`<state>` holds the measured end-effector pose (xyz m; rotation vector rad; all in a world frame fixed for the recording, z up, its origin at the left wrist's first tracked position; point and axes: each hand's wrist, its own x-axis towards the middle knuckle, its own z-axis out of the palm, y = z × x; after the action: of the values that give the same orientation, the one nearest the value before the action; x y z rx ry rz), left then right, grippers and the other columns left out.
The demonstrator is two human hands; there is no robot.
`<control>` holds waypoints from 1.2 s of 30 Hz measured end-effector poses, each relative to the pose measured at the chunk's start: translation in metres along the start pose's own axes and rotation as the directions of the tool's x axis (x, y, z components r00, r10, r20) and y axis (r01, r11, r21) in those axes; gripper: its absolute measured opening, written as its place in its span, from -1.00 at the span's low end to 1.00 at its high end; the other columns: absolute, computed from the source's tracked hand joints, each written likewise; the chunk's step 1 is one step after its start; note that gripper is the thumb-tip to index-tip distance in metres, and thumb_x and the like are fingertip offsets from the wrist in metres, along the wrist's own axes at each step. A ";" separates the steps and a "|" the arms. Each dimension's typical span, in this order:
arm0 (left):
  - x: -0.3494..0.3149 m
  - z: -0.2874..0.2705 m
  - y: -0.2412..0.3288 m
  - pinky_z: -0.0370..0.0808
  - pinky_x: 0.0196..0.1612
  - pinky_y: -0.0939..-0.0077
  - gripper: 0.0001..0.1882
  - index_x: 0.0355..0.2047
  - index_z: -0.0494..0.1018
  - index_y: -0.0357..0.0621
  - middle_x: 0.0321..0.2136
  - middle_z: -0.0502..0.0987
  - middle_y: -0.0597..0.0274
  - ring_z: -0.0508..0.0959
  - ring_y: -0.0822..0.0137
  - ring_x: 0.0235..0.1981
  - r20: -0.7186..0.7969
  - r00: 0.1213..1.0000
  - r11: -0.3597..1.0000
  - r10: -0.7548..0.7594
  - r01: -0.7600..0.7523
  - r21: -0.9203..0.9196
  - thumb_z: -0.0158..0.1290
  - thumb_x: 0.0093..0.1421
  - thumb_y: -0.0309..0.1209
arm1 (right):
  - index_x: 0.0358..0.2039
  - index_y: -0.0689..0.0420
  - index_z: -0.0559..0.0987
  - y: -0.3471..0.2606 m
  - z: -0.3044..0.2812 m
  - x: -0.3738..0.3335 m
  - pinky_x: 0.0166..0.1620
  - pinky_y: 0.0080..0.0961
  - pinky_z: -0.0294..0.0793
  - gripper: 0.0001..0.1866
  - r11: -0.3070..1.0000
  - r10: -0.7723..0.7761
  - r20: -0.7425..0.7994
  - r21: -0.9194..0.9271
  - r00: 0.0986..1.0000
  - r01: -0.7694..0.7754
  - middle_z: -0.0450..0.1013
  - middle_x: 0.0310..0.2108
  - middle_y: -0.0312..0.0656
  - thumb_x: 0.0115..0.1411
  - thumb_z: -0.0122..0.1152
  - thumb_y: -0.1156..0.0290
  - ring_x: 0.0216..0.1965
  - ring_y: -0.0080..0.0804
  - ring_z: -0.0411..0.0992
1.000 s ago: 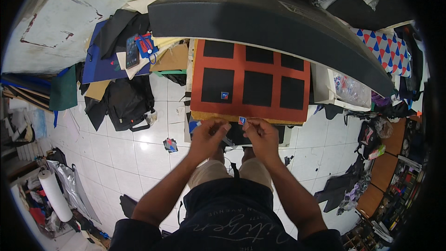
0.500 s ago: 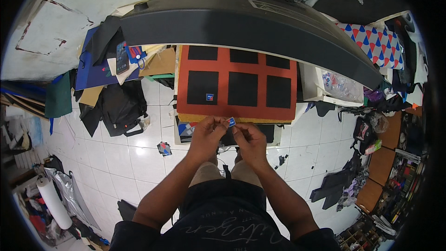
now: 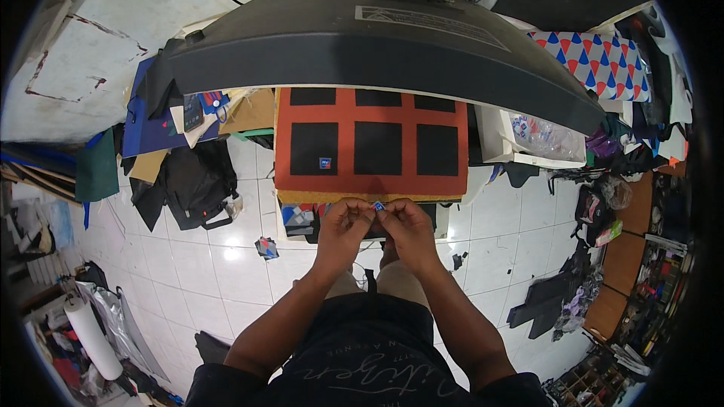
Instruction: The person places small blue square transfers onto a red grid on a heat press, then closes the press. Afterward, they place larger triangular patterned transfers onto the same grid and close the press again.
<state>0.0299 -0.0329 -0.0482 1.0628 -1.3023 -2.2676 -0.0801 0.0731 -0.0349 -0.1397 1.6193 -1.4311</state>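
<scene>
Between my two hands is a small square blue-and-red transfer patch (image 3: 378, 206), pinched at its edges by the fingertips. My left hand (image 3: 343, 229) is closed on its left side, and my right hand (image 3: 409, 227) is closed on its right. They are just in front of the near edge of a heat press bed. On the bed lies an orange-red sheet (image 3: 347, 149) with black fabric squares (image 3: 378, 148) in rows. A like patch (image 3: 325, 163) sits near the lower right corner of the near-left black square (image 3: 314, 139). The fingers partly cover the held patch.
The heat press's raised grey upper plate (image 3: 362, 60) overhangs the bed's far part. At left are a phone (image 3: 193, 112) and a black backpack (image 3: 197, 185). A white tray (image 3: 494, 132) with clear plastic bags stands at right. Scraps (image 3: 265, 248) lie on the tiled floor.
The held patch has been turned and drawn slightly lower, and more of it is now covered by my fingers. The whole view has shifted a little. The press's display reads differently.
</scene>
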 end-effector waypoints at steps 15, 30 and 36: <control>0.009 0.017 -0.008 0.44 -0.27 0.58 -0.83 -0.15 0.45 -0.21 -0.33 0.59 0.22 0.50 0.49 -0.38 0.080 0.964 0.967 -0.254 0.255 -0.001 0.11 0.29 -0.44 | -0.20 0.21 0.57 0.001 -0.041 0.011 -0.23 -0.63 0.48 -0.89 0.957 -0.146 0.065 -0.245 0.987 0.157 0.56 -0.36 -0.30 0.27 0.25 0.49 -0.34 -0.62 0.49; 0.013 0.032 0.002 0.48 -0.16 0.40 -0.64 -0.02 0.48 -0.20 -0.24 0.58 0.16 0.57 0.21 -0.26 0.104 0.972 0.576 0.210 -0.209 0.790 0.18 0.17 -0.44 | -0.25 0.22 0.64 -0.025 -0.064 0.056 -0.24 -0.48 0.50 -0.78 0.860 -0.170 0.027 -0.484 0.985 0.162 0.58 -0.43 -0.17 0.26 0.24 0.31 -0.38 -0.44 0.55; 0.032 0.024 -0.005 0.40 -0.01 0.12 -0.47 0.05 0.47 -0.18 0.08 0.41 0.11 0.43 0.08 0.05 0.392 0.776 -0.018 0.494 -0.442 0.897 0.20 0.02 -0.40 | -0.27 0.19 0.69 -0.053 -0.057 0.086 -0.19 -0.41 0.52 -0.73 0.761 -0.176 0.026 -0.630 0.984 0.153 0.62 -0.33 -0.04 0.18 0.27 0.24 -0.29 -0.22 0.61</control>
<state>-0.0092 -0.0342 -0.0594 0.6448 -2.6988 -0.5965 -0.1921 0.0434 -0.0457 -0.6660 2.1102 -0.9523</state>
